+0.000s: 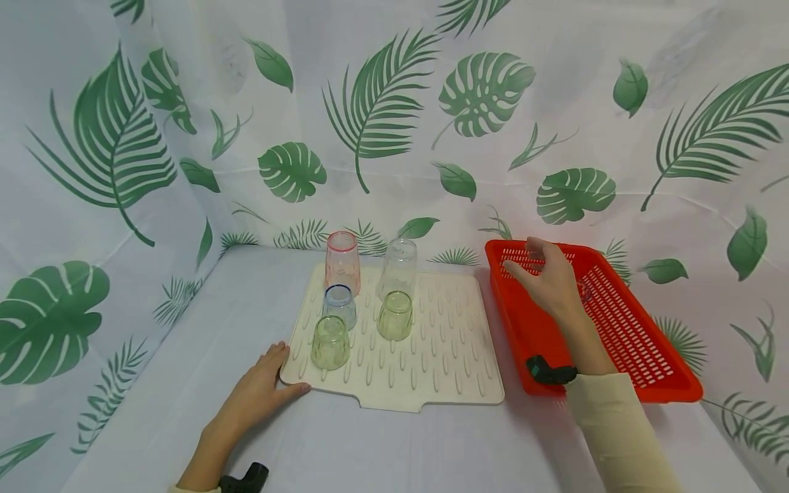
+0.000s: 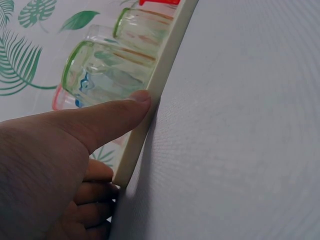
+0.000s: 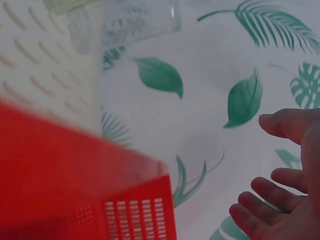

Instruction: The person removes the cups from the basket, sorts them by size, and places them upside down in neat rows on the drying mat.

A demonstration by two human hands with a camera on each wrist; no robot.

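Observation:
My left hand (image 1: 259,387) holds the front left corner of a cream ridged draining board (image 1: 450,342), its thumb (image 2: 120,112) against the front edge. On the board stand a tall pink-tinted glass (image 1: 342,267), a tall clear glass (image 1: 401,270), a short bluish glass (image 1: 340,308) and two short green glasses, one at the front left (image 1: 331,346) and one further right (image 1: 395,318). Over the red basket (image 1: 511,342) hovers my right hand (image 1: 551,281), fingers spread and holding nothing. A clear glass with a reddish look (image 1: 582,291) lies in the basket, partly hidden behind that hand.
The basket, with slotted walls, stands just right of the board. A leaf-printed cloth (image 1: 394,137) hangs behind and along the left side. White cloth (image 1: 394,452) covers the tabletop in front of the board.

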